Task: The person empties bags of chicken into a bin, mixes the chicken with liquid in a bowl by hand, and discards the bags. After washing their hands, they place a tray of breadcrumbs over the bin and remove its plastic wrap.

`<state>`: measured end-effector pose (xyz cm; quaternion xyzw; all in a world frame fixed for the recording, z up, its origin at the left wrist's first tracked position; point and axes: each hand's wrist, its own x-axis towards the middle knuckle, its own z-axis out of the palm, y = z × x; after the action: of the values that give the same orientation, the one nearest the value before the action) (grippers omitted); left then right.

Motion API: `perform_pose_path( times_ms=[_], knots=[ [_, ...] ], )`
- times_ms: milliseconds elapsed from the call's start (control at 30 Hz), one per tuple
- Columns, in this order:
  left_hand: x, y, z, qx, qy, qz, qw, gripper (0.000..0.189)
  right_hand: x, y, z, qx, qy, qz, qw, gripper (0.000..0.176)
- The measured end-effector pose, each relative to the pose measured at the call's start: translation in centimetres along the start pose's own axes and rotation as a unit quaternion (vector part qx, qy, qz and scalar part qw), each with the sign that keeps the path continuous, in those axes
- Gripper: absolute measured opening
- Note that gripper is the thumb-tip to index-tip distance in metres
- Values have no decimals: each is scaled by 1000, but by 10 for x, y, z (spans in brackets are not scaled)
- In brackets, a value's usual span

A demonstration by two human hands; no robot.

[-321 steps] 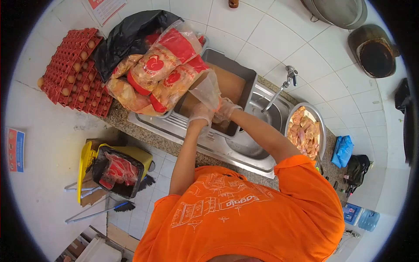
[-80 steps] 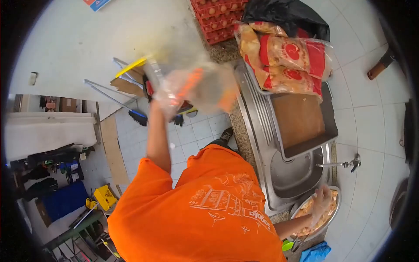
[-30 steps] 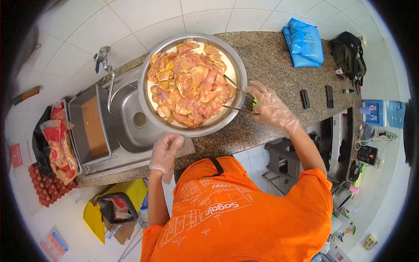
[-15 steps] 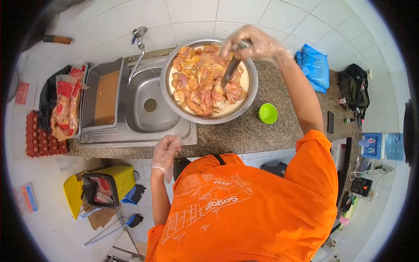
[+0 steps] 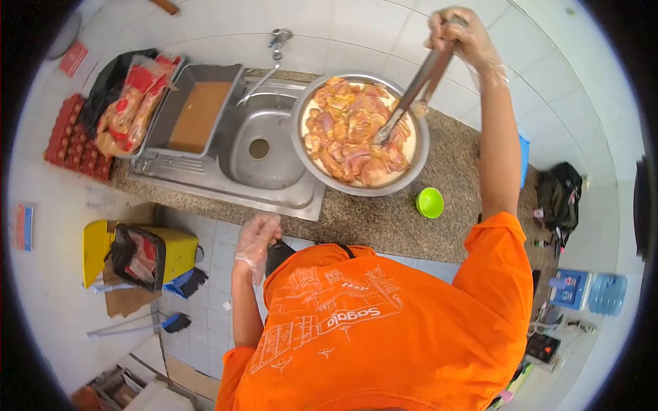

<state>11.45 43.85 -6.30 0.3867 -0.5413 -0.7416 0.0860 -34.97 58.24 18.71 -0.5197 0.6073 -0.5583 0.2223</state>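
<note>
A wide metal bowl (image 5: 299,130) holds raw, yellow-tinged chicken pieces (image 5: 353,130) in a pale liquid. My right hand (image 5: 462,38), in a clear plastic glove, grips the top of long metal tongs (image 5: 419,85) above the bowl's right side. The tongs slant down, their lower end touching the chicken. In another clear glove, my left hand (image 5: 258,240) is low by the counter's front edge, left of my body. Its fingers are bent together; whether they hold anything is hidden.
Left of the bowl are a steel sink (image 5: 264,161), a grey tub (image 5: 156,130) of brownish liquid, bagged meat (image 5: 133,113) and egg trays (image 5: 72,140). A green cup (image 5: 430,203) stands right of the bowl. A yellow bin (image 5: 179,257) is on the floor.
My right hand has risen with the tongs, which now show more of their length. The view has shifted and tilted, placing the bowl and cup further right.
</note>
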Motion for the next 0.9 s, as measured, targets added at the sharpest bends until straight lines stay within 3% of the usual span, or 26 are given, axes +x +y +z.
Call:
perform_pose_path(
  times_ms=[133, 233, 267, 333, 367, 433, 500, 567, 700, 800, 900],
  knots=[
    [7, 0, -9, -7, -25, -2, 1000, 18, 3, 10, -10, -25, 37, -17, 999, 9],
    [11, 7, -2, 6, -47, -16, 999, 18, 2, -7, -6, -52, 162, -55, 984, 12],
    [11, 10, 1, -7, -63, -18, 998, 18, -1, -15, -1, -56, 158, -55, 984, 12],
    [15, 15, 7, -28, -73, -17, 997, 18, 0, -28, 14, -92, 294, -15, 951, 15],
    [19, 19, 11, -23, -85, -30, 996, 20, -1, -25, 15, -105, 304, -11, 947, 20],
    [36, 23, 16, -25, -84, -40, 995, 23, -1, -16, 21, -132, 306, -6, 943, 19],
    [69, 23, 19, -14, -163, -28, 986, 31, 4, -15, 42, -159, 301, -8, 940, 15],
    [78, 50, 34, -114, -118, -63, 984, 39, 12, -19, 74, -148, 268, -24, 952, 13],
    [154, 59, 31, -250, -108, -23, 962, 41, 46, -36, 135, -112, 217, -79, 966, 7],
    [176, 80, -3, -301, -109, -10, 947, 39, 93, -57, 182, -94, 193, -111, 970, 7],
    [176, 83, -62, -328, -133, 15, 935, 37, 151, -65, 246, -90, 106, -211, 968, 8]
  ],
)
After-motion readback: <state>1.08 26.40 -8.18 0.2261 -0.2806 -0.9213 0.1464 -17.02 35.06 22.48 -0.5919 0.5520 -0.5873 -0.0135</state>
